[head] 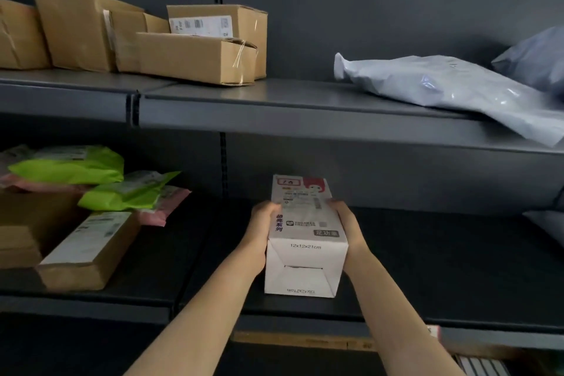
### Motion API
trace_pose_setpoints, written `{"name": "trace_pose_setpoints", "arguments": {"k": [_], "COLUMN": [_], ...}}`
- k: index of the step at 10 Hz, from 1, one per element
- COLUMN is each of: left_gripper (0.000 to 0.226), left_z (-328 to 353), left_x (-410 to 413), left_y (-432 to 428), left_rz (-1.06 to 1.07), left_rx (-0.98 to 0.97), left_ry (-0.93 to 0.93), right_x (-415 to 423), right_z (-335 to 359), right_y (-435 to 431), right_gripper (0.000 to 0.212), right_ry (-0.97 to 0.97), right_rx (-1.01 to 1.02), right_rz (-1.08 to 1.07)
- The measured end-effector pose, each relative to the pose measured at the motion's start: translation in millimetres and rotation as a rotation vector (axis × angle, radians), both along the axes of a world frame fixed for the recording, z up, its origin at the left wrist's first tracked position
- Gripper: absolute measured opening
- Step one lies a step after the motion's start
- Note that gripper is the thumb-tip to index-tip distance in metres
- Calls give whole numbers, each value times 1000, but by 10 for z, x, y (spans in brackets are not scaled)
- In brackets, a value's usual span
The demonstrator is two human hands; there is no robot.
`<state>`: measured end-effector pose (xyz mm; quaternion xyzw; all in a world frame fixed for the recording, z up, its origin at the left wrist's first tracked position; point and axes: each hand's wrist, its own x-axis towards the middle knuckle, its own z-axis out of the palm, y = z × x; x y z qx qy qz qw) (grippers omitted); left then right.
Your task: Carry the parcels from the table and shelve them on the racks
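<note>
Hands: the left hand (pixel 262 233) and right hand (pixel 346 227) press on opposite long sides of the white box (pixel 305 238), fingers wrapped onto its top edges, grasping it so it stays level while being placed.
White box: lies lengthwise on the lower shelf (pixel 442 268), its near end by the front edge, apparently resting there; probably being pushed back.
Neighbours: a brown box (pixel 88 249) and green bags (pixel 100 180) lie well to the left, leaving this gap free.
Upper shelf: cardboard boxes (pixel 195 53) at left, a grey mail bag (pixel 451 87) at right, overhanging the edge.
</note>
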<state>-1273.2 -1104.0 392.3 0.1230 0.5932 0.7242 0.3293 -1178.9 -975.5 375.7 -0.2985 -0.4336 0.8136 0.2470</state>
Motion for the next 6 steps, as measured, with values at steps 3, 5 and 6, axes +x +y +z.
{"name": "trace_pose_setpoints", "arguments": {"k": [3, 5, 6], "left_gripper": [21, 32, 38], "left_z": [-49, -37, 84], "left_x": [-194, -215, -283], "left_y": [225, 171, 66], "left_rz": [33, 139, 277], "left_rx": [93, 36, 201], "left_ry": [-62, -1, 225], "right_x": [-230, -140, -8], "right_z": [-71, -51, 18], "right_y": [276, 263, 283], "right_gripper": [47, 61, 52], "right_ry": [-48, -100, 8], "right_rx": [91, 175, 368], "right_rz": [12, -100, -296]}}
